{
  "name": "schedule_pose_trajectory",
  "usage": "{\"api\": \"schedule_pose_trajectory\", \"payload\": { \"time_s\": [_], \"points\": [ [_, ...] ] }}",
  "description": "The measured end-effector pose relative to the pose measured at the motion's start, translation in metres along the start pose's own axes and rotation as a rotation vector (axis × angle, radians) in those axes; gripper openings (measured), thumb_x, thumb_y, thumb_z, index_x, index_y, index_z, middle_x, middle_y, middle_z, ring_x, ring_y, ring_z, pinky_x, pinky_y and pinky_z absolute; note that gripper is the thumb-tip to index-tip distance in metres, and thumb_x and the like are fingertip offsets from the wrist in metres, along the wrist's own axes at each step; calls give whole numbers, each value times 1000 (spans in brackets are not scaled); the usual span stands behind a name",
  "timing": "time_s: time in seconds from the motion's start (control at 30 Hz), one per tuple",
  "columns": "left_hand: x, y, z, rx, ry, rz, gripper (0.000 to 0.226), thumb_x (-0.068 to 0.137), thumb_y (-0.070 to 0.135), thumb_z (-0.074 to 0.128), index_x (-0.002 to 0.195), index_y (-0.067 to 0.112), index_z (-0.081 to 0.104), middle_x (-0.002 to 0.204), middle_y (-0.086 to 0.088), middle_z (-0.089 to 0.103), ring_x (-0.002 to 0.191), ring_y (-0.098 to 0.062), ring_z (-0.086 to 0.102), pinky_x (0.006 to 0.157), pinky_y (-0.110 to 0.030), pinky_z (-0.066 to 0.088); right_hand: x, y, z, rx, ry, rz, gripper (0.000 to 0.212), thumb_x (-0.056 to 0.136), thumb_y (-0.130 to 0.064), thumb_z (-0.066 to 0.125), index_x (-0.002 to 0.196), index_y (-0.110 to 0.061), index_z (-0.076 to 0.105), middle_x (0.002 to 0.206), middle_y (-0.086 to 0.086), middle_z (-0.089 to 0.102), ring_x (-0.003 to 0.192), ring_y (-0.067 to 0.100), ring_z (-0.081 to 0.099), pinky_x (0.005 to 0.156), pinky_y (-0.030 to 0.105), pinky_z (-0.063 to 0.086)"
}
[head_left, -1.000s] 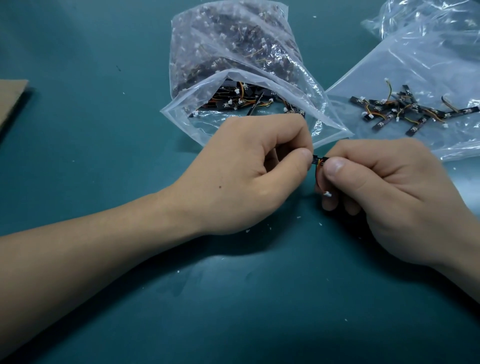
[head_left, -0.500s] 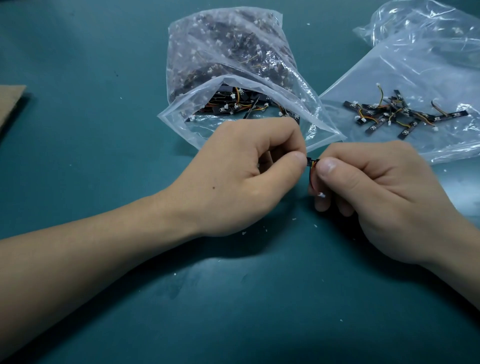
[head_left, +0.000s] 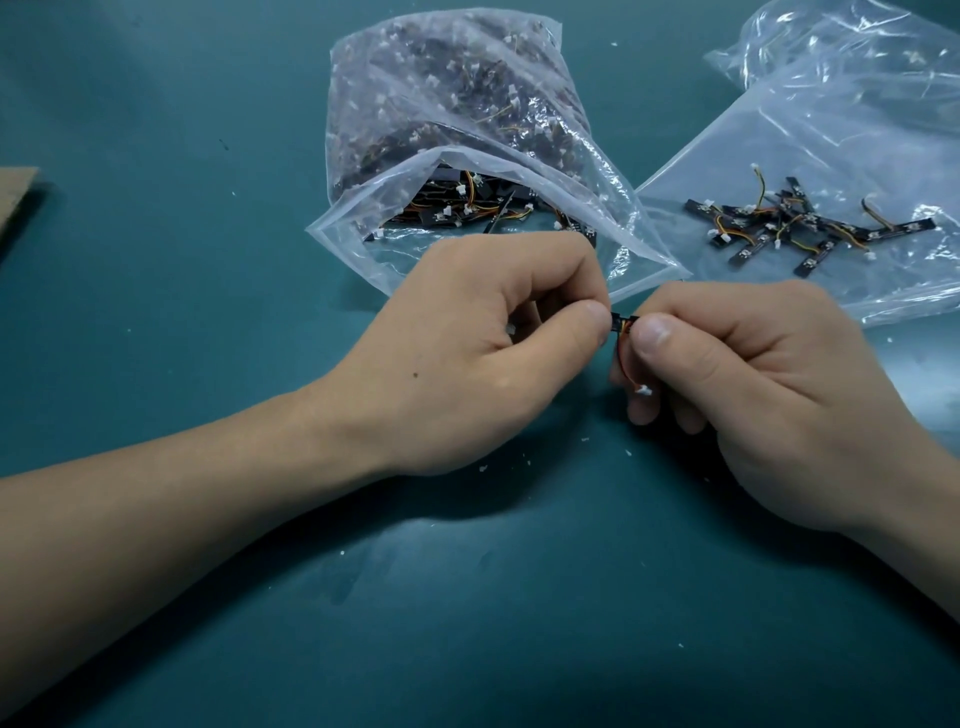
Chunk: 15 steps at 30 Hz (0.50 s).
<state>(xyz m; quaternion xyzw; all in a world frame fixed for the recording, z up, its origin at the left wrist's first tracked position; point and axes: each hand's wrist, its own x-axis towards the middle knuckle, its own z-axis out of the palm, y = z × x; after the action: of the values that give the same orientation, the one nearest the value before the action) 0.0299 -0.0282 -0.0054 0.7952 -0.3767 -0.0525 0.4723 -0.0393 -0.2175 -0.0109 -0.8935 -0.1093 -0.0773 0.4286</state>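
the light was even but rather dim, falling from above and from the far side, so the left hand and right hand cast soft, dark shadows onto the near part of the teal table. white glare streaked the crumpled plastic of the open bag and the flat bag at far right, hazing what lay beneath. the centre was sharp, while the corners darkened and the wide lens swelled the left forearm at near left.
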Motion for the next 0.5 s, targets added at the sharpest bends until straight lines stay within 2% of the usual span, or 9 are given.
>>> {"api": "schedule_pose_trajectory", "payload": {
  "time_s": [0.5],
  "points": [
    [0, 1, -1, -23, -2, -3, 15, 94, 14, 59, 80, 12, 64, 68, 1, 63, 64, -20, 58, 64, -34, 47, 0, -1, -1, 15, -25, -5, 35, 100, -34, 44, 73, -25, 65, 65, -11, 67, 59, 9, 60, 57, 12, 39]
  ]
}}
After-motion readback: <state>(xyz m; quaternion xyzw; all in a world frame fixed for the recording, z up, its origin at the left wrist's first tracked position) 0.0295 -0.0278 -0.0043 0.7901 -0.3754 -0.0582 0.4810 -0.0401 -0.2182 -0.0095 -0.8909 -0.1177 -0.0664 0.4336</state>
